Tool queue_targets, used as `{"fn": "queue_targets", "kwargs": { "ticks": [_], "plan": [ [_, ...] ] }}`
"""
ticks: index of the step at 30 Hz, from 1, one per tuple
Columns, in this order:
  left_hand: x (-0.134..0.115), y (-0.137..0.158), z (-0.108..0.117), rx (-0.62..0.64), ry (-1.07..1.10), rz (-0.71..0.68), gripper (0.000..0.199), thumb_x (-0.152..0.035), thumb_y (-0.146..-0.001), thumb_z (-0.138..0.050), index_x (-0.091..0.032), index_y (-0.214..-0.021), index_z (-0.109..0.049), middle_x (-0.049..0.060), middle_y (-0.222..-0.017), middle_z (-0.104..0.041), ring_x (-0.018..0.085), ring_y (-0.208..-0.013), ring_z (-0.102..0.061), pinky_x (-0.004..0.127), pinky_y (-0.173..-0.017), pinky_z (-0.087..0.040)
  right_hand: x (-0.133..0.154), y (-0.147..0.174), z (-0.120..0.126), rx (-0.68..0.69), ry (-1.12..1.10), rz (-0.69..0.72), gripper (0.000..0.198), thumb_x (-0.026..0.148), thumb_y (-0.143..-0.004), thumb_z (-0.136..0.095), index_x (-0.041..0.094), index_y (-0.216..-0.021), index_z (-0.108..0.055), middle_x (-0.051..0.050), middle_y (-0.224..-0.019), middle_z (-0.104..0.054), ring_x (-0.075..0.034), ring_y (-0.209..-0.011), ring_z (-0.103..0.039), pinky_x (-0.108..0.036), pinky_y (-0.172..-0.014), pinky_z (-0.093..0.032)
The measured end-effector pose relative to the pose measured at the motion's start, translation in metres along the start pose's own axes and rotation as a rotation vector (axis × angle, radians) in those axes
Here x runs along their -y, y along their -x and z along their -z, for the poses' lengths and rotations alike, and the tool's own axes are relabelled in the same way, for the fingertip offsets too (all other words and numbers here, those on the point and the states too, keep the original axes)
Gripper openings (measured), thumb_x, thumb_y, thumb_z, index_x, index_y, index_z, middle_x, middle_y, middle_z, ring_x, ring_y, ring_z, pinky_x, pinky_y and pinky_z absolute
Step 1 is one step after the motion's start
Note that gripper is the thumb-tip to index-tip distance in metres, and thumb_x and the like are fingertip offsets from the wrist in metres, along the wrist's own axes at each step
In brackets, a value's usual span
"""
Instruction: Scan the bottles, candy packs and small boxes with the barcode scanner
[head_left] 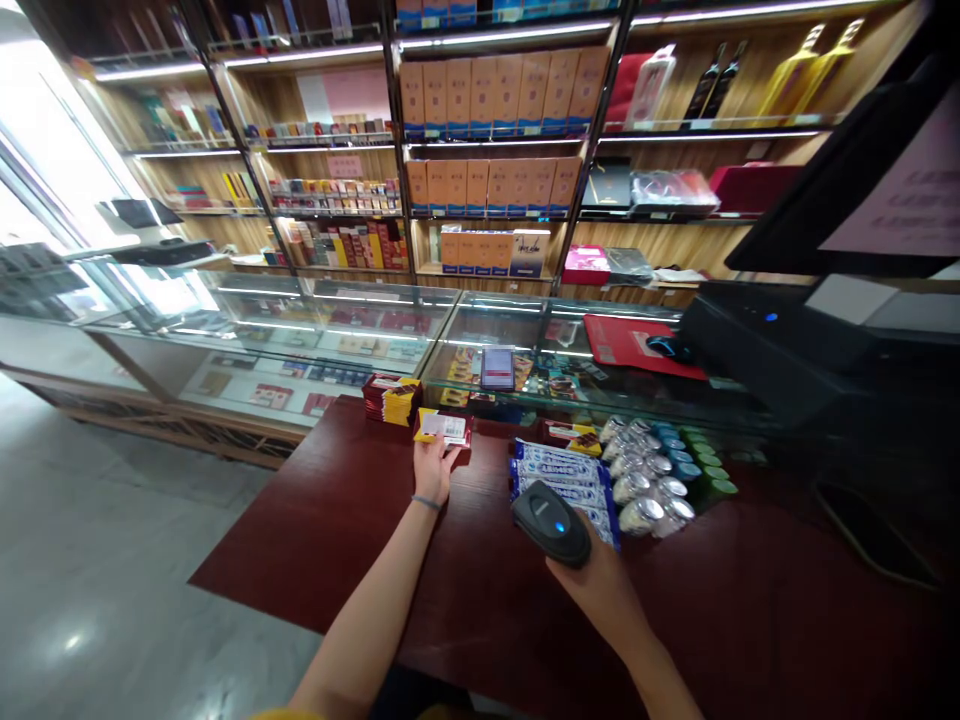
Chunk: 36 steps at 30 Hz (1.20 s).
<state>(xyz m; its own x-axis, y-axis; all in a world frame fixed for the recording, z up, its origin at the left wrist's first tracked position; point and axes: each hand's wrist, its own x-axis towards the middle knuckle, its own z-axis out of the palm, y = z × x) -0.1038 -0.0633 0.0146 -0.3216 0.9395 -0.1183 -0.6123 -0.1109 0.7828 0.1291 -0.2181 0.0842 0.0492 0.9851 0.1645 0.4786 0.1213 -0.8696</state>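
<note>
My left hand (433, 468) grips a flat yellow and dark red snack packet (448, 428), its white label side facing up. Just left of it, more packets of the same colours form a stack (391, 400) at the counter's far edge. In my right hand (600, 570) is a dark barcode scanner (551, 522) with a lit blue light, held over blue and white plastic packages (566, 470). Behind those packages lie more yellow and red packets (571, 437).
Several cans (641, 515) stand in rows on the dark red countertop (330, 540). Beyond is a glass display case (360, 320) bearing a red mouse pad (626, 345) and a small framed card (498, 368). A monitor (832, 190) juts in at right; a phone-like dark object (874, 535) lies below it.
</note>
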Motion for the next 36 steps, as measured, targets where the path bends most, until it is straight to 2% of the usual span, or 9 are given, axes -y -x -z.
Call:
{"fn": "queue_targets", "kwargs": {
  "ticks": [5,10,13,17,19,22,24,29,36],
  "plan": [
    [-0.002,0.003,-0.003,-0.026,-0.06,-0.034,0.042,-0.04,-0.077,-0.076,-0.024,-0.111,-0.055,0.007,-0.115,-0.066,0.018,-0.098,-0.068,0.036,-0.083,-0.058,0.0,-0.001,0.003,0.027,0.024,-0.039,0.04,0.032,-0.075,-0.057,0.024,-0.113,-0.054,-0.003,-0.096,-0.074,-0.023,-0.089,-0.071,-0.031,-0.077,-0.052],
    [-0.006,0.006,-0.01,-0.084,-0.145,-0.135,0.041,-0.047,-0.074,-0.076,-0.019,-0.098,-0.058,0.004,-0.095,-0.068,0.016,-0.081,-0.066,0.028,-0.07,-0.055,-0.007,-0.004,0.005,-0.002,0.058,-0.028,0.042,0.035,-0.075,-0.057,0.025,-0.115,-0.053,-0.004,-0.097,-0.075,-0.026,-0.09,-0.071,-0.034,-0.079,-0.052],
    [-0.023,0.002,-0.012,-0.195,-0.281,-0.343,0.038,-0.047,-0.077,-0.073,-0.016,-0.098,-0.063,0.003,-0.088,-0.068,0.015,-0.08,-0.065,0.028,-0.075,-0.053,-0.012,-0.007,0.008,0.011,0.069,-0.027,0.041,0.036,-0.076,-0.059,0.025,-0.115,-0.054,-0.004,-0.096,-0.075,-0.025,-0.089,-0.072,-0.033,-0.079,-0.053],
    [-0.07,-0.013,-0.005,-0.285,-0.473,-0.68,0.032,-0.044,-0.086,-0.066,-0.018,-0.104,-0.07,0.005,-0.097,-0.071,0.019,-0.092,-0.065,0.03,-0.086,-0.051,-0.017,-0.01,0.012,0.016,0.067,-0.022,0.04,0.038,-0.078,-0.059,0.025,-0.116,-0.054,-0.004,-0.099,-0.075,-0.024,-0.09,-0.072,-0.031,-0.076,-0.053],
    [-0.1,-0.023,0.002,-0.254,-0.615,-0.817,0.029,-0.041,-0.088,-0.064,-0.021,-0.107,-0.071,0.005,-0.102,-0.071,0.02,-0.096,-0.065,0.033,-0.09,-0.05,-0.018,-0.011,0.011,-0.015,0.064,-0.019,0.041,0.04,-0.079,-0.059,0.025,-0.117,-0.054,-0.005,-0.101,-0.075,-0.025,-0.093,-0.072,-0.032,-0.077,-0.053],
    [-0.137,-0.04,0.016,-0.028,-0.963,-0.979,0.024,-0.033,-0.092,-0.059,-0.026,-0.11,-0.074,0.006,-0.11,-0.072,0.024,-0.108,-0.063,0.038,-0.1,-0.046,-0.017,-0.012,0.007,-0.068,0.046,-0.004,0.04,0.04,-0.078,-0.057,0.024,-0.116,-0.055,-0.006,-0.103,-0.074,-0.026,-0.095,-0.071,-0.033,-0.081,-0.053],
    [-0.152,-0.051,0.025,0.091,-1.213,-0.997,0.026,-0.028,-0.091,-0.058,-0.029,-0.112,-0.074,0.007,-0.113,-0.071,0.026,-0.11,-0.062,0.04,-0.102,-0.044,-0.016,-0.012,0.004,-0.075,0.035,0.016,0.04,0.039,-0.078,-0.056,0.025,-0.115,-0.055,-0.006,-0.103,-0.074,-0.026,-0.097,-0.07,-0.034,-0.083,-0.052],
    [-0.161,-0.07,0.04,0.279,-1.569,-1.002,0.03,-0.024,-0.091,-0.058,-0.032,-0.115,-0.073,0.009,-0.112,-0.071,0.028,-0.11,-0.061,0.041,-0.1,-0.043,-0.013,-0.012,0.002,-0.081,0.065,0.018,0.039,0.04,-0.079,-0.056,0.026,-0.115,-0.054,-0.005,-0.101,-0.074,-0.026,-0.094,-0.07,-0.034,-0.081,-0.052],
    [-0.158,-0.09,0.052,0.43,-1.642,-1.008,0.035,-0.024,-0.092,-0.056,-0.035,-0.123,-0.068,0.007,-0.118,-0.068,0.024,-0.112,-0.06,0.035,-0.098,-0.045,-0.011,-0.014,0.002,-0.105,0.047,-0.008,0.037,0.043,-0.079,-0.056,0.026,-0.112,-0.056,-0.005,-0.1,-0.074,-0.025,-0.093,-0.071,-0.033,-0.082,-0.053]
  ]
}}
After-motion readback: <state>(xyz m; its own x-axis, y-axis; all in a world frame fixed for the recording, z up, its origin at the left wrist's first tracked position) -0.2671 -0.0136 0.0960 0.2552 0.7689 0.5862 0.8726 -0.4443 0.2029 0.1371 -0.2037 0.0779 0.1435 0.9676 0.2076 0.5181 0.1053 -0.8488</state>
